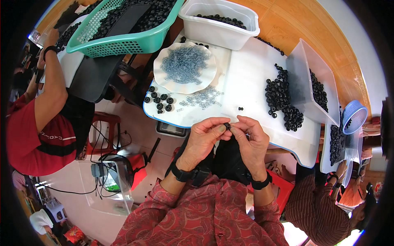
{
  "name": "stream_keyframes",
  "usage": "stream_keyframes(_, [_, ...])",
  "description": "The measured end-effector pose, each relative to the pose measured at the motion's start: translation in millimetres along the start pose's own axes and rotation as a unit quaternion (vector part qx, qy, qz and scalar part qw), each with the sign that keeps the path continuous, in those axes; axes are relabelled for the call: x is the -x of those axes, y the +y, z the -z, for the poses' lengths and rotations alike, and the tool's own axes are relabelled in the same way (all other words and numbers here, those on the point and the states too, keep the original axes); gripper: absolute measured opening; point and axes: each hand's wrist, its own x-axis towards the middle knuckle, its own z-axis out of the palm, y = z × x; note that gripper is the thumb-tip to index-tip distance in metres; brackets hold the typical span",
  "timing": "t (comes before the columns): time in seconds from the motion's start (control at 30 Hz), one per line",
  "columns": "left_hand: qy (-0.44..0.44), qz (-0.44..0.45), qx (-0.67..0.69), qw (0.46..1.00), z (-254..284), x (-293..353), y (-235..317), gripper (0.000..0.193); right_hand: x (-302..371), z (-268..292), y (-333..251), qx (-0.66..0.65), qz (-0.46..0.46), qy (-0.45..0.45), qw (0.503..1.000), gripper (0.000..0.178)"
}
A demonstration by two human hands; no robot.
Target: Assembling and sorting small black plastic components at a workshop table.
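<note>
Over the table's near edge, my left hand [204,138] pinches a small black round part [227,126] between thumb and fingertips. My right hand [251,141] is closed at the fingertips just to the right of that part; whether it grips the part or some tiny piece is hidden. Just beyond lies a single small black piece [241,108]. A white scalloped plate [163,80] carries a heap of tiny grey, see-through coil-like pieces [184,61], with more scattered in front of it. Several black round parts [160,99] sit at the table's left corner. A larger pile of black parts [281,98] lies to the right.
A white tub [217,30] and a clear bin [316,88], both with black parts, stand at the back and right. Left is a green basket [119,48]; at far right, a blue basket [355,117]. People sit on both sides. Cables [100,172] hang at lower left.
</note>
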Motion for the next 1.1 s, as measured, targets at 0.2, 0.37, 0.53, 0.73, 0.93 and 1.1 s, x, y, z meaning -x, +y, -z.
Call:
stream_keyframes(0.2, [-0.004, -0.011, -0.094, 0.995, 1.4, 1.0, 2.9, 0.024, -7.6, 7.5, -14.3, 0.081, 0.006, -0.062, 0.995, 0.030])
stream_keyframes(0.37, [-0.060, 0.009, -0.128, 0.990, 7.0, 1.6, 6.9, 0.021, -13.8, 15.1, -11.3, -0.014, -0.099, -0.103, 0.990, 0.035])
stream_keyframes(0.53, [-0.070, 0.063, -0.023, 0.995, 13.1, 2.4, 3.8, 0.023, -19.1, 17.5, -13.1, -0.132, -0.183, -0.140, 0.964, 0.036])
stream_keyframes(0.73, [-0.060, 0.070, 0.058, 0.994, 14.6, -0.1, -0.2, 0.024, -17.3, 18.7, -8.9, -0.167, -0.217, -0.103, 0.956, 0.032])
stream_keyframes(0.93, [-0.050, 0.083, 0.023, 0.995, 13.5, 1.6, -2.5, 0.024, -7.6, 13.1, -5.9, -0.130, -0.186, -0.095, 0.969, 0.029])
stream_keyframes(1.1, [-0.056, 0.081, 0.015, 0.995, 16.2, 1.8, -1.3, 0.024, -10.9, 20.0, 7.2, -0.033, -0.146, -0.064, 0.987, 0.021])
